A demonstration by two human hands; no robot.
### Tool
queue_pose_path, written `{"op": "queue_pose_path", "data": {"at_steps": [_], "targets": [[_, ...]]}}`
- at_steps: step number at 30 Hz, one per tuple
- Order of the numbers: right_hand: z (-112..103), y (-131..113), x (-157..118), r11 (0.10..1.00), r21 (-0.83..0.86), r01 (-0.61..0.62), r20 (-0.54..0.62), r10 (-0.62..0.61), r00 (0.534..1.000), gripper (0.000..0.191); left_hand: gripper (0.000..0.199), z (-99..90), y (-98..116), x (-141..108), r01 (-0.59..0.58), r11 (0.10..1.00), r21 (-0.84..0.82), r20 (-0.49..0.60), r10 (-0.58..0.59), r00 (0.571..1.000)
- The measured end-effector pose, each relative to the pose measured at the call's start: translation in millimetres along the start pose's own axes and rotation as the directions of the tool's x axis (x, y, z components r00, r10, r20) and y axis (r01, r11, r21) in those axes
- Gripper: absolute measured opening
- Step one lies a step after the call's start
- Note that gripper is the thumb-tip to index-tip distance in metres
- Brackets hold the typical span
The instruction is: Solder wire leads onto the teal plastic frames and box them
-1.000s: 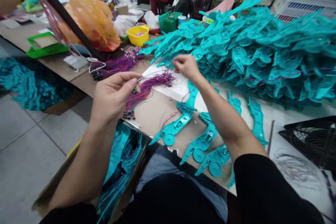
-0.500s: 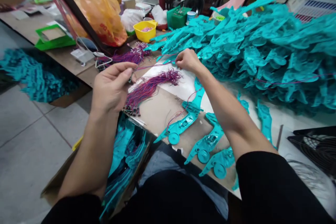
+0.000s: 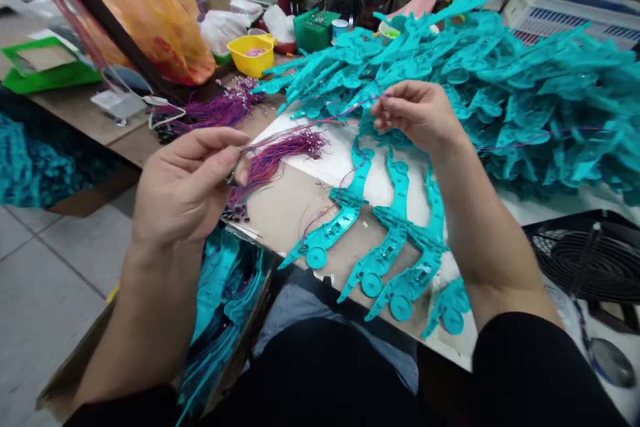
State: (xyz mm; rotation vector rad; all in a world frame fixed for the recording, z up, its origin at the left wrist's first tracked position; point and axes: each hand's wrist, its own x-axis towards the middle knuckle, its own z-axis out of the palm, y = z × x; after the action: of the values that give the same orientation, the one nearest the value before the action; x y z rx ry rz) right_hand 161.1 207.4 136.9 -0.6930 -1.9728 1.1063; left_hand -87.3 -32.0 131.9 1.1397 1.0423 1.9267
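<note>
A thin red and purple wire (image 3: 320,121) is stretched between my two hands. My left hand (image 3: 187,183) pinches its dark end between thumb and fingertips. The other end is pinched by my right hand (image 3: 417,113), above the near edge of the turquoise heap. Below the wire, a bundle of purple and red wires (image 3: 273,163) lies on the table. Several turquoise plastic parts with round discs lie in a row near the front edge; the leftmost turquoise part (image 3: 345,217) has a loose wire across it.
A big heap of turquoise parts (image 3: 480,87) covers the right back. A second wire bundle (image 3: 215,107), a yellow cup (image 3: 250,63) and an orange bag (image 3: 150,20) stand at the left back. Below the table edge is a box (image 3: 75,353) of turquoise parts. A fan (image 3: 585,260) is at right.
My right hand has moved right, away from my left hand, and more wire is stretched between them. The view has shifted, showing more of the turquoise row.
</note>
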Motion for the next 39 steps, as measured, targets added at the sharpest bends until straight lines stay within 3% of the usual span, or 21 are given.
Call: {"op": "queue_pose_path", "data": {"at_steps": [4, 6, 8, 11, 14, 18, 21, 24, 27, 29, 31, 32, 33, 34, 36, 39], "targets": [[-47, 10, -46, 0.959, -0.282, -0.006, 0.039, 0.018, 0.999, 0.019, 0.015, 27.1, -17, -32, 0.167, 0.979, 0.115, 0.158, -0.184, 0.970], [-68, 28, -62, 0.880, -0.473, 0.045, 0.061, -0.018, 0.998, 0.013, 0.019, 44.0, -37, -55, 0.232, 0.935, 0.269, 0.276, -0.306, 0.911], [-83, 50, -74, 0.752, -0.651, 0.101, 0.125, -0.025, 0.992, 0.012, 0.020, 60.7, -61, -82, 0.209, 0.887, 0.412, 0.355, -0.368, 0.859], [-89, 86, -90, 0.581, -0.797, 0.166, 0.237, 0.048, 0.970, 0.020, 0.016, 79.6, -97, -122, 0.030, 0.830, 0.557, 0.420, -0.313, 0.852], [-78, 114, -108, 0.509, -0.832, 0.218, 0.318, 0.115, 0.941, 0.024, 0.015, 87.1, -122, -152, -0.216, 0.742, 0.635, 0.518, -0.201, 0.831], [-66, 133, -129, 0.508, -0.829, 0.235, 0.335, 0.114, 0.935, 0.028, 0.021, 86.1, -136, -170, -0.475, 0.545, 0.691, 0.648, -0.177, 0.740], [-70, 138, -134, 0.537, -0.814, 0.224, 0.316, 0.085, 0.945, 0.031, 0.021, 83.9, -138, -175, -0.592, 0.448, 0.670, 0.724, -0.221, 0.653], [-76, 142, -130, 0.538, -0.818, 0.206, 0.285, 0.067, 0.956, 0.030, 0.021, 78.2, -137, -178, -0.617, 0.411, 0.671, 0.732, -0.237, 0.639], [-77, 138, -125, 0.605, -0.777, 0.174, 0.244, 0.034, 0.969, 0.028, 0.039, 55.7, -134, -169, -0.614, 0.462, 0.640, 0.725, -0.099, 0.682], [-74, 129, -123, 0.650, -0.750, 0.124, 0.195, 0.038, 0.980, 0.027, 0.040, 23.0, -131, -143, -0.567, 0.469, 0.678, 0.631, 0.024, 0.775], [-68, 116, -119, 0.649, -0.756, 0.090, 0.128, 0.011, 0.992, 0.024, 0.034, -24.0, -127, -98, -0.397, 0.421, 0.815, 0.399, 0.089, 0.913], [-65, 109, -115, 0.634, -0.769, 0.082, 0.091, -0.018, 0.996, 0.023, 0.032, -50.6, -124, -69, -0.256, 0.375, 0.891, 0.241, 0.089, 0.966], [-61, 102, -111, 0.616, -0.783, 0.080, 0.060, -0.054, 0.997, 0.022, 0.031, -77.1, -122, -39, -0.095, 0.315, 0.944, 0.072, 0.086, 0.994], [-56, 95, -106, 0.599, -0.796, 0.085, 0.041, -0.087, 0.995, 0.023, 0.032, -101.9, -121, -8, 0.049, 0.242, 0.969, -0.067, 0.067, 0.995], [-44, 82, -93, 0.579, -0.808, 0.114, 0.039, -0.140, 0.989, 0.023, 0.033, -141.2, -119, 46, 0.229, 0.104, 0.968, -0.223, -0.072, 0.972], [-21, 70, -73, 0.582, -0.792, 0.184, 0.094, -0.182, 0.979, 0.023, 0.027, -167.7, -121, 96, 0.368, -0.033, 0.929, -0.355, -0.354, 0.865]]}}
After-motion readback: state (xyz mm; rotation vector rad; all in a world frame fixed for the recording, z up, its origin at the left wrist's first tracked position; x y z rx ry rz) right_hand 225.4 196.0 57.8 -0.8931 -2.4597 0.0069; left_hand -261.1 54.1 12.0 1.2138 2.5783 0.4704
